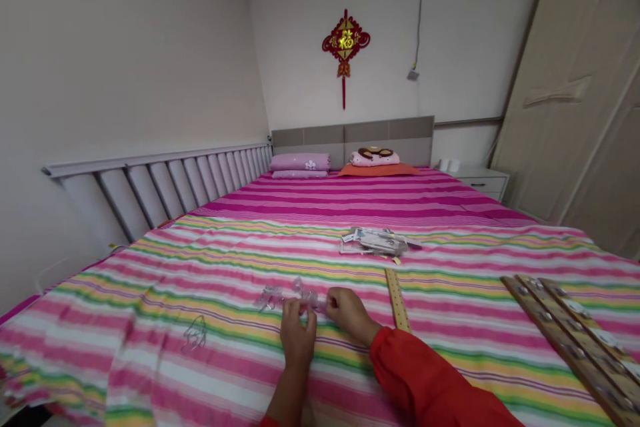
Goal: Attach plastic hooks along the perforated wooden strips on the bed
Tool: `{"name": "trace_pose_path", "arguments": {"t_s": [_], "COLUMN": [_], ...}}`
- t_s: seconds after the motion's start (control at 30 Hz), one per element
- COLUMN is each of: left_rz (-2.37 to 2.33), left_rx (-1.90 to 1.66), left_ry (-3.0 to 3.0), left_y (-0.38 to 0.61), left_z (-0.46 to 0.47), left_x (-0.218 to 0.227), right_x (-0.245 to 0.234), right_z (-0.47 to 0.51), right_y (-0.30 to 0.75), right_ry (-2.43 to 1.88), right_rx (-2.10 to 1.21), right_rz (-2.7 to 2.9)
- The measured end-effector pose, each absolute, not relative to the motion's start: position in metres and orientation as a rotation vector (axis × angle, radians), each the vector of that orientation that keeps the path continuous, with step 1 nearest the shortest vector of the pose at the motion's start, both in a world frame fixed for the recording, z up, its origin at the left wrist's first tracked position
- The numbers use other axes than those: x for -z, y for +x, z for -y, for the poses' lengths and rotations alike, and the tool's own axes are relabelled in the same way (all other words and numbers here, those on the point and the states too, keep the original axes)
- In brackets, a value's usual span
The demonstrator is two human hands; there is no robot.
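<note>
My left hand (297, 332) is closed, its thumb and fingers pinching the lower edge of a small clear plastic bag (306, 293). Just to the right, my right hand (350, 312) is curled with the fingertips pressed together beside that bag. What it grips is hidden by the fingers. A second clear plastic bag (269, 297), with small shiny pieces in it, lies on the striped sheet (225, 367) left of my left hand. Right of my right hand lies a narrow wooden strip (397, 299) with a row of holes.
Several wooden strips with metal hooks (575, 333) lie at the right. Farther back is a pile of clear packets (375, 240). Thin wire-like loops (195, 333) rest on the sheet at the left. A radiator (160, 187) runs along the left wall; folded bedding (300, 163) sits by the headboard.
</note>
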State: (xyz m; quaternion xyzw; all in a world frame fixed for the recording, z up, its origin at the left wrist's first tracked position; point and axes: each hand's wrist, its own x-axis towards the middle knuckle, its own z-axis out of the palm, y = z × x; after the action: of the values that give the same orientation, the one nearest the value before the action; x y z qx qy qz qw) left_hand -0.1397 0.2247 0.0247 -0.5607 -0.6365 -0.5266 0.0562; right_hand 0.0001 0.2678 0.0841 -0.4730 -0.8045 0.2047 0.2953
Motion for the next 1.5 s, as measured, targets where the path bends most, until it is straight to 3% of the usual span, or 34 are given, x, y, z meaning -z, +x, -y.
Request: {"name": "trace_pose_path", "arguments": {"t_s": [0.53,1.07,1.5], "left_rz": [2.027,1.789,1.682], "left_rx": [1.446,1.433,1.336], "left_ry": [-1.679,-2.029,-2.352], "left_y": [-0.137,-0.131,-0.127], "left_z": [-0.225,-0.219,-0.207], "left_x": [-0.024,-0.029,-0.039], "right_x": [-0.091,-0.096,-0.09], "right_z": [-0.251,-0.237,-0.167], "right_y": [0.018,0.076,0.141], "right_ry": [-1.265,-1.137,-1.073], "right_rx": [-0.616,-1.175,-1.39], "right_rz": [2.101,1.672,1.08]}}
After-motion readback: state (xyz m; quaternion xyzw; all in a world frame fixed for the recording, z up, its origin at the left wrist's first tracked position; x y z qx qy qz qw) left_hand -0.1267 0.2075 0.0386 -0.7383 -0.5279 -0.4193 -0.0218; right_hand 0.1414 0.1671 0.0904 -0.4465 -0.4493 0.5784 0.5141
